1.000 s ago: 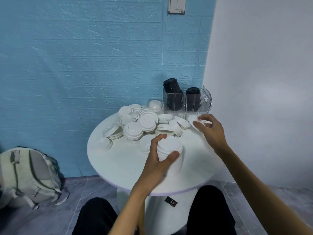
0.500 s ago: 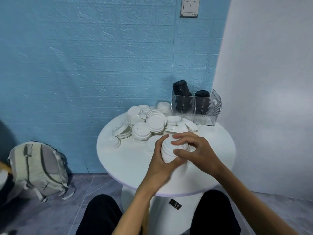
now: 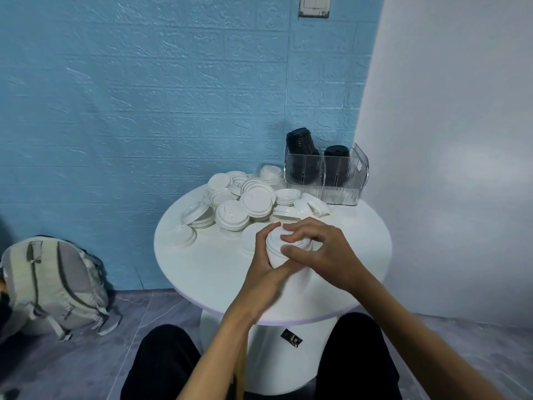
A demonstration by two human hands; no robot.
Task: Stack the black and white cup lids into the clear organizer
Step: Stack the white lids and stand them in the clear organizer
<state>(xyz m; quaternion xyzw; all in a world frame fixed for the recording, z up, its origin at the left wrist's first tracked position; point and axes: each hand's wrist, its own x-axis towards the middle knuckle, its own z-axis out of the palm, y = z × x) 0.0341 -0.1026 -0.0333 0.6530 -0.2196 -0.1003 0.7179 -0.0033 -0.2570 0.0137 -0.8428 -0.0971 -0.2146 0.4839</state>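
1. Head view: a white stack [image 3: 276, 249] is gripped from the side by the left hand [image 3: 264, 265], right hand [image 3: 318, 255] curled over its top, fingers pinching it.
2. Step looks like building the stack; loose lids [image 3: 248, 200] are piled behind.
3. Next, probably: stack gets carried to the organizer [image 3: 343, 176] at the table's [image 3: 207, 272] far right, where black lids [image 3: 300, 138] are already slotted in.

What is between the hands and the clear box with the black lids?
In the head view, loose white lids lie on the table between the hands and the clear organizer.
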